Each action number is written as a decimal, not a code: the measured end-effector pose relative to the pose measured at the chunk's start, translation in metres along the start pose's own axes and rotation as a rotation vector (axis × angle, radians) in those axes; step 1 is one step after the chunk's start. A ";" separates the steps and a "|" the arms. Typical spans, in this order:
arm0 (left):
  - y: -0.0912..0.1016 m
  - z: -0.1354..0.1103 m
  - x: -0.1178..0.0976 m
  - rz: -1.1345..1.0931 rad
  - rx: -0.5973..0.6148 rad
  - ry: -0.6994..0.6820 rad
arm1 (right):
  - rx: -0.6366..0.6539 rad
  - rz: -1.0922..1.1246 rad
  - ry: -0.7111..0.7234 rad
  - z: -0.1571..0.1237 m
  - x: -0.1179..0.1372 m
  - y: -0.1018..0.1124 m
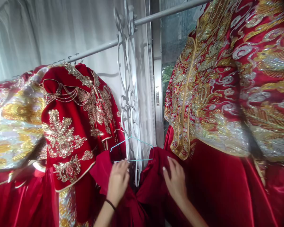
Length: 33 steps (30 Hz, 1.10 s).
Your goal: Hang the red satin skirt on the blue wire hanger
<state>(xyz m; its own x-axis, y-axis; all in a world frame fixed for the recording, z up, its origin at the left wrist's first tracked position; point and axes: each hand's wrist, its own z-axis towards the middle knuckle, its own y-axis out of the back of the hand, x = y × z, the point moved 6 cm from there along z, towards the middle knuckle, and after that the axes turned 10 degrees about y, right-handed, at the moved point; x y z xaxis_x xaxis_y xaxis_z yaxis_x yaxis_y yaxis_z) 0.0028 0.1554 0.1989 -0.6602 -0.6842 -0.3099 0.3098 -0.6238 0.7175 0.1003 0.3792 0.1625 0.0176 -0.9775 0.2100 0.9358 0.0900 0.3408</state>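
Note:
A dark red dress [152,184] with a wide open neckline hangs on a thin light-blue hanger [121,143] in the lower middle of the view. My left hand [118,181], a black band at its wrist, is closed on the dress's left shoulder beside the hanger's lower bar; its fingertips bend over the cloth. My right hand [176,181] lies on the other shoulder, thumb and fingers apart against the fabric. The dress's lower part runs out of view between my forearms.
A white scrolled metal stand [130,82] rises behind the dress, holding a rail [167,13]. Left hangs a red jacket [68,126] with gold sequins among other garments; right, a gold-embroidered red jacket [203,91] over a red skirt [217,186]. Behind are grey curtains [68,28] and a window [172,41].

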 end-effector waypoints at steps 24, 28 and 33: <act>0.050 0.037 0.089 0.052 -0.156 0.456 | 0.291 0.211 -0.237 0.076 -0.013 -0.039; 0.052 0.042 0.069 0.217 -0.135 0.641 | 0.323 0.098 -0.369 0.082 -0.003 -0.030; 0.046 0.048 0.053 0.433 -0.169 0.621 | 0.416 -0.074 -0.307 0.081 0.005 -0.033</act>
<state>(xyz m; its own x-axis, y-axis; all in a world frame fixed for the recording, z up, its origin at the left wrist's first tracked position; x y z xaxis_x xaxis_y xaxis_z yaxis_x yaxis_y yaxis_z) -0.0509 0.1085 0.2449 0.0329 -0.9354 -0.3519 0.5863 -0.2671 0.7648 0.0406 0.3867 0.2269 -0.2053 -0.8891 0.4092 0.7106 0.1521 0.6869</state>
